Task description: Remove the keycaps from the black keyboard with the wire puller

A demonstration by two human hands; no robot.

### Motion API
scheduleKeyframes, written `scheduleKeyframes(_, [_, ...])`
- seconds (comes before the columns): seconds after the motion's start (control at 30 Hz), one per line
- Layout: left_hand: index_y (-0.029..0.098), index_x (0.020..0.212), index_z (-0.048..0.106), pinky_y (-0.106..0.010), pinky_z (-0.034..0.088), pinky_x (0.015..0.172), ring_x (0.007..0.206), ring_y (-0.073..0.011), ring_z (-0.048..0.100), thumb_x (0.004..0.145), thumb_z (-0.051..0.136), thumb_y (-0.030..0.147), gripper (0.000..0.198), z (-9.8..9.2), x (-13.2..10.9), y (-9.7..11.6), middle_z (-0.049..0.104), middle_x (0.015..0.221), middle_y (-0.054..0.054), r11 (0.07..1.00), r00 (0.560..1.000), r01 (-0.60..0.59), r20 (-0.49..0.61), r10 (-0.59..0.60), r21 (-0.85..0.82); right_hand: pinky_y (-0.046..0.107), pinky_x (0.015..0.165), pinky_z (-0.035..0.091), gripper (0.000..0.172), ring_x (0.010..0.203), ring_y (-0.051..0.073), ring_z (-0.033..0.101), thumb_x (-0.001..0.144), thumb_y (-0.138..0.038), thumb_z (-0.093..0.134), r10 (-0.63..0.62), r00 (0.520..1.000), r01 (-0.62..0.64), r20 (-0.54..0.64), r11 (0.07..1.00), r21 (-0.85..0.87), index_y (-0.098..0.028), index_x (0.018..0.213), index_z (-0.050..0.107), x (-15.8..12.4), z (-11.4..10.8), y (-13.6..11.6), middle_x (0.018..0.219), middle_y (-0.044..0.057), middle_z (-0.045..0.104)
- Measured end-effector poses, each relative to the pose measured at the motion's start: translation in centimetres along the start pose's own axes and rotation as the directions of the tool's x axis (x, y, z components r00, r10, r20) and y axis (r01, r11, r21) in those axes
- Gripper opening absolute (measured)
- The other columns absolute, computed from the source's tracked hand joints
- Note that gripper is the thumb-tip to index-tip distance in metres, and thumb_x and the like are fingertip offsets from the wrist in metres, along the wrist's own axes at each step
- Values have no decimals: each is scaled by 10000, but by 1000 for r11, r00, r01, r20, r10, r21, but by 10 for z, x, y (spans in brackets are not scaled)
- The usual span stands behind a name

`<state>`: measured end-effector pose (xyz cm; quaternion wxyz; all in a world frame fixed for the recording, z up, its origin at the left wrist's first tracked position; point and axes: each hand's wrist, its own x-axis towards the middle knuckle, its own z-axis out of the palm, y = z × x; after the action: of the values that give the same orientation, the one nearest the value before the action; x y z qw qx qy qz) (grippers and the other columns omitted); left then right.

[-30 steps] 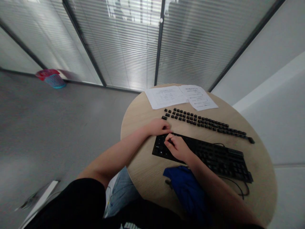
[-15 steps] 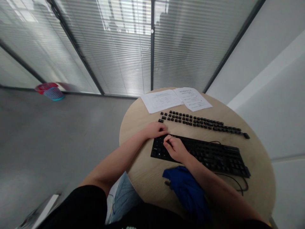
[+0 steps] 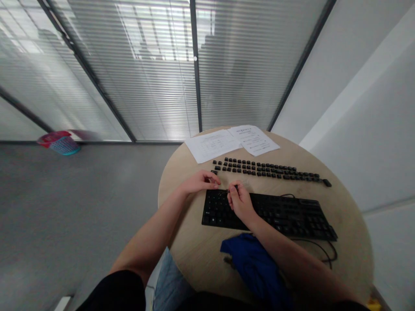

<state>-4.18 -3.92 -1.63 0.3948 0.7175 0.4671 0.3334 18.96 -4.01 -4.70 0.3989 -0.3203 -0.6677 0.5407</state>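
The black keyboard [image 3: 279, 216] lies flat on the round wooden table [image 3: 191, 242]. My right hand [image 3: 240, 203] is over its left part, closed around a keycap puller [image 3: 223, 193]; thin wire shows on the left of the fist and a pale, clear end on the right. At the keyboard's upper left corner rests my left hand [image 3: 199, 181], its thumb and fingers apart and no object visible in them. Just beyond that hand, loose black keycaps [image 3: 266, 169] stand in rows. The right fingers hide part of the puller.
Two printed sheets [image 3: 214, 144] lie at the table's far edge. A blue cloth [image 3: 256, 263] is under my right forearm, close to my body. The keyboard cable [image 3: 319, 248] curls at the right. A red and blue basket [image 3: 63, 143] stands on the floor far left.
My right hand has turned and shifted slightly, and the wire and clear end of the puller now show. My left hand has opened its fingers and drawn left. The view has tilted a little.
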Motion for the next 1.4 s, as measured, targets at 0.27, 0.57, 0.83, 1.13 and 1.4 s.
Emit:
scheduleKeyframes(0.27, [192, 973, 805, -275, 491, 707, 754, -157, 648, 832, 778, 316, 190, 6, -3, 18, 752, 818, -20, 998, 997, 1, 76, -6, 62, 240, 348, 373, 517, 350, 133, 481, 957, -765, 484, 27, 998, -25, -63, 999, 31, -250, 938, 528, 2, 4, -4, 515, -77, 496])
scheduleKeyframes(0.57, [187, 959, 799, -267, 493, 688, 747, -153, 643, 842, 757, 395, 242, -4, -5, 15, 763, 843, -27, 999, 995, 29, 99, -31, 22, 234, 361, 378, 471, 353, 138, 524, 1006, -694, 463, 4, 998, -5, -55, 1000, -20, -234, 966, 558, 4, 6, 2, 519, -71, 511])
scheduleKeyframes(0.83, [145, 983, 768, -258, 491, 638, 676, -141, 629, 878, 695, 405, 289, -21, -6, 11, 756, 826, -45, 988, 1000, 24, -23, -21, 153, 216, 338, 375, 438, 335, 134, 522, 1001, -672, 477, 12, 995, -12, -101, 1000, 3, -240, 937, 519, 6, 9, -1, 497, -92, 498])
scheduleKeyframes(1.13, [234, 896, 796, -359, 496, 917, 946, -227, 671, 824, 742, 221, 91, -15, 43, 3, 790, 930, -31, 849, 978, -14, -170, 121, 528, 205, 330, 368, 469, 332, 120, 489, 995, -694, 445, 16, 996, -14, -92, 1000, 25, -233, 940, 508, 6, 10, 1, 498, -102, 469])
scheduleKeyframes(1.4, [268, 927, 795, -526, 338, 1145, 1050, -258, 623, 867, 732, 268, 88, -1, 44, -13, 789, 944, -33, 715, 978, 5, -154, 143, 699, 230, 378, 377, 466, 351, 134, 502, 1025, -678, 428, -13, 999, 11, -47, 999, -31, -232, 940, 535, 4, 7, 1, 482, -85, 484])
